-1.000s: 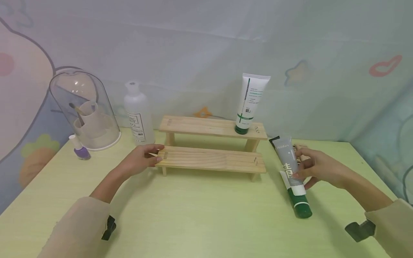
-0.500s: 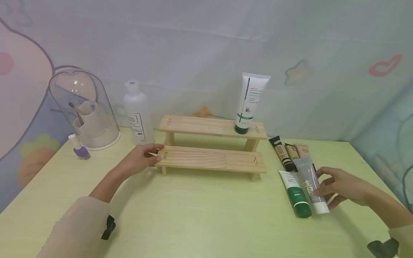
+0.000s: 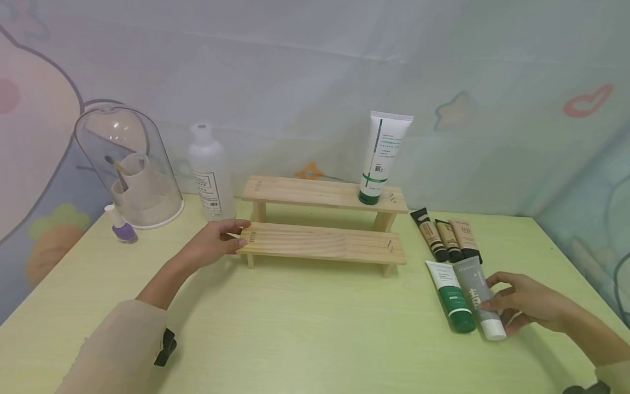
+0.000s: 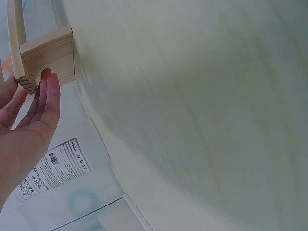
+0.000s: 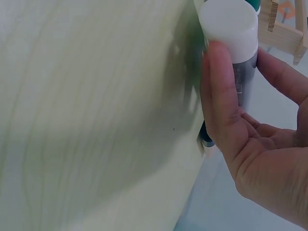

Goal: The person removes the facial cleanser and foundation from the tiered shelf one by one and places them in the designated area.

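Note:
My left hand (image 3: 211,244) grips the left end of the lower step of a two-step wooden stand (image 3: 320,242), thumb on the near side and fingers behind and beneath. In the left wrist view its fingers curl under the board beside a leg (image 4: 53,55). At the right, my right hand (image 3: 529,302) holds a grey tube (image 3: 476,293) with a white cap (image 5: 230,29) between thumb and fingers. That tube lies low at the table, beside a white-and-green tube (image 3: 451,298). On the upper step, a white tube with a green cap (image 3: 383,158) stands upright.
Three small tubes (image 3: 448,241) in dark, gold and beige lie behind the grey one. At the left stand a clear bottle (image 3: 211,175), a domed case (image 3: 138,175) with brushes inside, and a purple nail polish bottle (image 3: 122,227). A patterned cloth (image 3: 295,71) hangs behind the table.
My right hand has carried the grey tube right and toward me, from above the white-and-green tube down to its right side. The small tubes behind came into sight. My left hand stayed put.

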{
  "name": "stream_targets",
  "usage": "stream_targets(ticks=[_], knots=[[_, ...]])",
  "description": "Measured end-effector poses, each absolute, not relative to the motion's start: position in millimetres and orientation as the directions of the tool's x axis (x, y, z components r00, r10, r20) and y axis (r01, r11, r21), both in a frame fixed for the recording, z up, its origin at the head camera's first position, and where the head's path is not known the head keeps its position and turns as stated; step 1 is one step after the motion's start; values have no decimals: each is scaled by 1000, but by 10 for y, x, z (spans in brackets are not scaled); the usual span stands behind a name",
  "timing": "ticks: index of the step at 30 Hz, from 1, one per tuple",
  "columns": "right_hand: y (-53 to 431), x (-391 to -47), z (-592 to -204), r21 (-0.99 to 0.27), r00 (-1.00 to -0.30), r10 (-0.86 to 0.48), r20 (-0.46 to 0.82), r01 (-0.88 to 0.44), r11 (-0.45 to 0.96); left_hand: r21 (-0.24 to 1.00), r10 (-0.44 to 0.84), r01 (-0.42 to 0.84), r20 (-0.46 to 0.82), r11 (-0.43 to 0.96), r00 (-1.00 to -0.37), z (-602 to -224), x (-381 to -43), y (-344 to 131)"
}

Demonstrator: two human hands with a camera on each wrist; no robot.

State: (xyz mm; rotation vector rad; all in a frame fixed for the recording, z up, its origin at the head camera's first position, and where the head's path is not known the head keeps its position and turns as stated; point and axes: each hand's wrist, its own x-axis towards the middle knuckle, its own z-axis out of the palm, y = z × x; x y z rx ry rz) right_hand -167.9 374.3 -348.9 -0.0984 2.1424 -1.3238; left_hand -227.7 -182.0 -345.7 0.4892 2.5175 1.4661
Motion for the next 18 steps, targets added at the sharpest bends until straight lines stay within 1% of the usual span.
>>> stream_targets(ticks=[18], knots=[[3798, -1655, -3606, -861, -812, -374, -447, 278, 425, 873, 363, 172, -7, 457, -932, -3449, -2279, -1807]])
